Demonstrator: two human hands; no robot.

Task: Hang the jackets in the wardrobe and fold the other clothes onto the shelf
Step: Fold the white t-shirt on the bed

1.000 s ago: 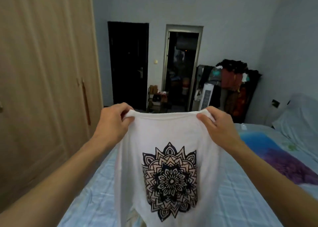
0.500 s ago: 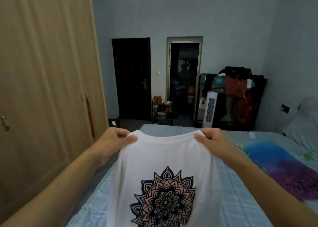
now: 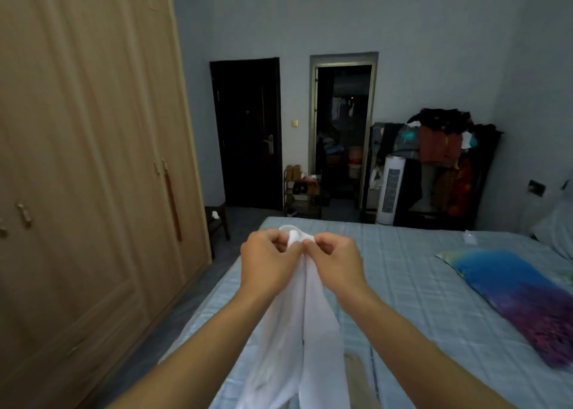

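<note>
A white T-shirt (image 3: pixel 297 331) hangs folded in half lengthwise over the bed (image 3: pixel 418 284), its printed side hidden inside the fold. My left hand (image 3: pixel 268 261) and my right hand (image 3: pixel 336 261) meet knuckle to knuckle and pinch the two shoulders together at the top. The wooden wardrobe (image 3: pixel 86 160) fills the left side with its doors closed.
A blue and purple cloth (image 3: pixel 521 297) lies on the bed's right side. A narrow floor strip runs between bed and wardrobe, with a small stool (image 3: pixel 218 219) at its far end. A clothes rack (image 3: pixel 443 160), white tower fan (image 3: pixel 391 190), dark door and open doorway stand behind.
My hands have come together from shoulder-width apart, folding the shirt in half so the mandala print no longer shows. The view has tilted upward a little.
</note>
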